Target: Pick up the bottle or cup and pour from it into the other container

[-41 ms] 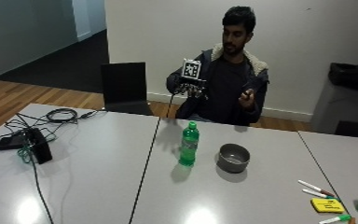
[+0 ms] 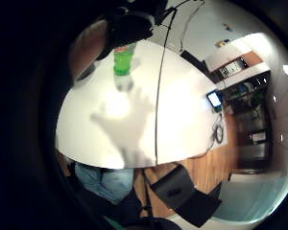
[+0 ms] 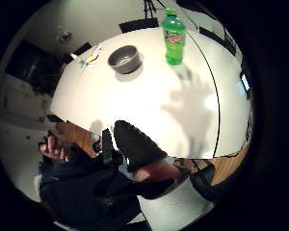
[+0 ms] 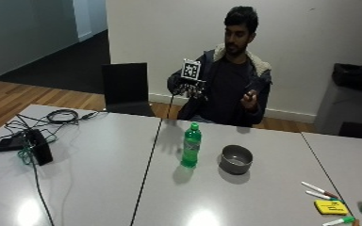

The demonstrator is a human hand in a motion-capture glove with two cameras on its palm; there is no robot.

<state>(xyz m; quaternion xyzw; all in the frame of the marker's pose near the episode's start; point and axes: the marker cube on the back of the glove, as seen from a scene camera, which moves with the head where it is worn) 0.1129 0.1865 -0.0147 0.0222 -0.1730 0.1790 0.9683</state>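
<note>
One green bottle [image 4: 191, 145] and one grey bowl [image 4: 237, 159] stand on the table [image 4: 105, 188]; the bowl is just beside the bottle, not touching it. Three markers [image 4: 319, 189] lie well apart from the bottle, past the bowl. My gloved right hand [image 4: 190, 88] hangs raised above the table's far edge, behind the bottle, fingers spread and holding nothing. Only my palm views show its splayed shadow [image 3: 192, 113] on the tabletop near the bottle.
</note>
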